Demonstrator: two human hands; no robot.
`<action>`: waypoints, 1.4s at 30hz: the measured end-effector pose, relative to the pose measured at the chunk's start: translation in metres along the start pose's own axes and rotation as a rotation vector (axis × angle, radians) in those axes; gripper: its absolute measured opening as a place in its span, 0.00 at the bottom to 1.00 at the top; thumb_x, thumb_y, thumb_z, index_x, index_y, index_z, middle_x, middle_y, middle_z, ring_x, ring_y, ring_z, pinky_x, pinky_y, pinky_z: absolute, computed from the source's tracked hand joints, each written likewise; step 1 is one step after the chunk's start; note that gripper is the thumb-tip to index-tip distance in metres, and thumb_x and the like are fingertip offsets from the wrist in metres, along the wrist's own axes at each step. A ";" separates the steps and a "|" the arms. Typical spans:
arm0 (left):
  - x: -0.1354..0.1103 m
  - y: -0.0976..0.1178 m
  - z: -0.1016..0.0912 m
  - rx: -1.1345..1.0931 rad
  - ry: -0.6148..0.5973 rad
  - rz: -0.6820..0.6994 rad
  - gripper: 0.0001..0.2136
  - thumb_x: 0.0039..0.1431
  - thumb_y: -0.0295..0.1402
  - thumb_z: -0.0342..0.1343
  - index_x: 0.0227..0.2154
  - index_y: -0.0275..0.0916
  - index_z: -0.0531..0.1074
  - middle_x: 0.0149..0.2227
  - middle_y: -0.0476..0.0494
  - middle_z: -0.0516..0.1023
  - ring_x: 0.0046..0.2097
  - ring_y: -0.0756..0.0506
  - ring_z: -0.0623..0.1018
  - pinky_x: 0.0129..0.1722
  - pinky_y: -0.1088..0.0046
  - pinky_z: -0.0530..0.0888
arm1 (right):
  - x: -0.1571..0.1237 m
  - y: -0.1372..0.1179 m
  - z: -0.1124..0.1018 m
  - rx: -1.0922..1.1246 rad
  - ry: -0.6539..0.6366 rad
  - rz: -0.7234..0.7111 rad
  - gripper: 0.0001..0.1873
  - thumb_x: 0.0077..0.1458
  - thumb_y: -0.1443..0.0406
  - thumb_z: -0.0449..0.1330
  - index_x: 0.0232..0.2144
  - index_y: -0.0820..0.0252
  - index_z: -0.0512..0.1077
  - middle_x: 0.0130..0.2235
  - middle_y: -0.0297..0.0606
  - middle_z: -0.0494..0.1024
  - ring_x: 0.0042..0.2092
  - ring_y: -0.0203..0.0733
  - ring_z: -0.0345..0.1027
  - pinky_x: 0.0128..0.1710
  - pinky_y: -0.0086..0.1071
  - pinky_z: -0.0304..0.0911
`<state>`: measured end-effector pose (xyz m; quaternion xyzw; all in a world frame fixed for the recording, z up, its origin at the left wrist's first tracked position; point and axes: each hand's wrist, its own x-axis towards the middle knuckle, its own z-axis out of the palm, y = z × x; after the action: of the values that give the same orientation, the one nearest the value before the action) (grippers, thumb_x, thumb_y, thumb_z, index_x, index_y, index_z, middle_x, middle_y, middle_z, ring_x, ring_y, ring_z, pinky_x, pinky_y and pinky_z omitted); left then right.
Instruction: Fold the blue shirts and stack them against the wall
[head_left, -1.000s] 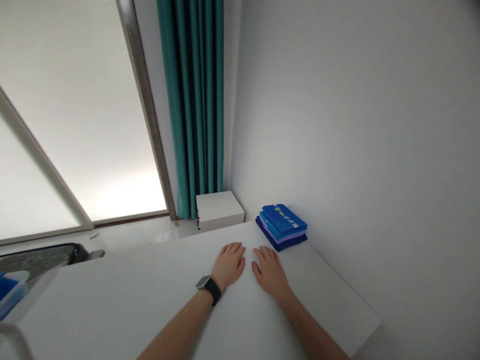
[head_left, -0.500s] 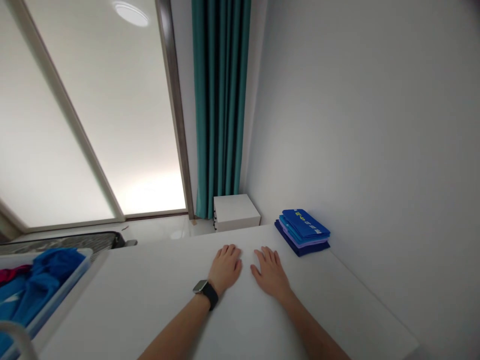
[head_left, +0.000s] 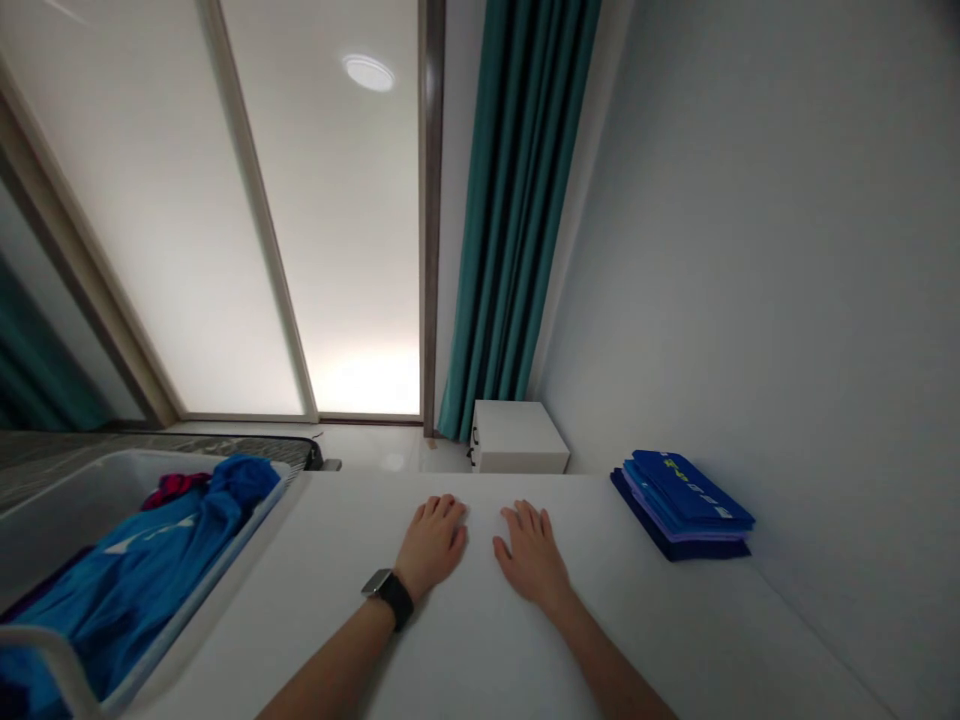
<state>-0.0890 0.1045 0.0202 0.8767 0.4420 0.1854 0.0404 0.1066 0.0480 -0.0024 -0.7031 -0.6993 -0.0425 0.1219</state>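
Note:
Both palms rest face down on a white table (head_left: 465, 650). My left hand (head_left: 433, 543), with a black-banded watch (head_left: 389, 595) on its wrist, lies flat and holds nothing. A short gap to its right, my right hand (head_left: 532, 553) is also flat, its fingers a little apart. Against the wall on the right sits a stack of folded clothes (head_left: 682, 505) in blues and lilac, nearest to my right hand but not touched. To the left stands a white tub (head_left: 150, 460) holding loose blue clothing (head_left: 157, 560) and a crumpled dark red piece (head_left: 176, 488).
Beyond the table's far edge is a small white cabinet (head_left: 519, 437), below a green curtain (head_left: 525, 200). Frosted sliding doors (head_left: 345, 250) fill the back left. A grey wall (head_left: 787, 250) borders the table's right side. A curved white handle (head_left: 56, 655) shows at the lower left.
My view has turned to the left, so the tub shows more fully and the folded stack sits farther right in the picture. Both hands stay flat on the table.

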 end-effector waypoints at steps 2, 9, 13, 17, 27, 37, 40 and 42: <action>-0.007 -0.011 -0.005 0.007 0.010 -0.013 0.13 0.62 0.32 0.46 0.48 0.42 0.68 0.52 0.42 0.69 0.53 0.40 0.66 0.54 0.61 0.62 | 0.006 -0.013 0.002 0.009 -0.012 -0.023 0.25 0.62 0.56 0.48 0.57 0.60 0.64 0.61 0.50 0.64 0.64 0.52 0.49 0.64 0.51 0.37; -0.034 -0.049 -0.026 0.036 0.002 -0.063 0.13 0.63 0.32 0.46 0.49 0.43 0.68 0.53 0.42 0.69 0.53 0.41 0.66 0.54 0.60 0.63 | 0.021 -0.055 0.009 0.043 -0.017 -0.097 0.25 0.62 0.56 0.47 0.58 0.60 0.65 0.61 0.49 0.64 0.64 0.53 0.50 0.65 0.51 0.36; -0.057 -0.071 -0.039 0.024 0.021 -0.087 0.14 0.63 0.32 0.47 0.50 0.44 0.67 0.53 0.42 0.69 0.53 0.41 0.66 0.54 0.60 0.63 | 0.025 -0.076 0.014 0.061 -0.009 -0.165 0.24 0.63 0.56 0.47 0.57 0.59 0.65 0.61 0.49 0.65 0.64 0.53 0.50 0.64 0.52 0.38; -0.080 -0.094 -0.048 0.028 0.050 -0.100 0.14 0.63 0.32 0.47 0.50 0.44 0.67 0.53 0.43 0.70 0.53 0.41 0.67 0.54 0.60 0.63 | 0.030 -0.098 0.018 0.076 0.009 -0.247 0.22 0.63 0.58 0.47 0.56 0.57 0.66 0.60 0.46 0.66 0.63 0.52 0.52 0.65 0.51 0.39; -0.091 -0.107 -0.059 -0.033 0.087 -0.197 0.10 0.60 0.27 0.49 0.44 0.42 0.70 0.47 0.44 0.72 0.50 0.42 0.69 0.50 0.62 0.65 | 0.053 -0.160 0.026 0.160 0.012 -0.364 0.19 0.62 0.62 0.49 0.53 0.56 0.67 0.57 0.45 0.68 0.61 0.50 0.55 0.64 0.49 0.41; -0.091 -0.102 -0.064 -0.030 0.050 -0.191 0.11 0.59 0.25 0.48 0.43 0.42 0.70 0.45 0.42 0.73 0.48 0.41 0.70 0.50 0.62 0.66 | 0.053 -0.157 0.028 0.222 0.010 -0.394 0.18 0.61 0.65 0.49 0.51 0.55 0.68 0.56 0.43 0.70 0.60 0.48 0.58 0.64 0.47 0.46; -0.090 -0.099 -0.069 -0.007 0.023 -0.187 0.11 0.60 0.26 0.48 0.43 0.42 0.70 0.43 0.43 0.73 0.47 0.41 0.70 0.48 0.62 0.67 | 0.053 -0.157 0.031 0.224 0.012 -0.384 0.18 0.61 0.65 0.49 0.51 0.54 0.69 0.56 0.42 0.70 0.60 0.47 0.59 0.64 0.47 0.46; -0.091 -0.099 -0.072 0.019 0.017 -0.195 0.11 0.60 0.27 0.48 0.43 0.42 0.70 0.42 0.42 0.74 0.46 0.41 0.71 0.48 0.62 0.67 | 0.053 -0.158 0.031 0.220 0.019 -0.384 0.17 0.61 0.65 0.49 0.51 0.55 0.69 0.55 0.42 0.70 0.60 0.47 0.59 0.64 0.47 0.45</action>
<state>-0.2396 0.0857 0.0377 0.8283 0.5272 0.1838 0.0464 -0.0526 0.1058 -0.0029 -0.5391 -0.8196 0.0049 0.1938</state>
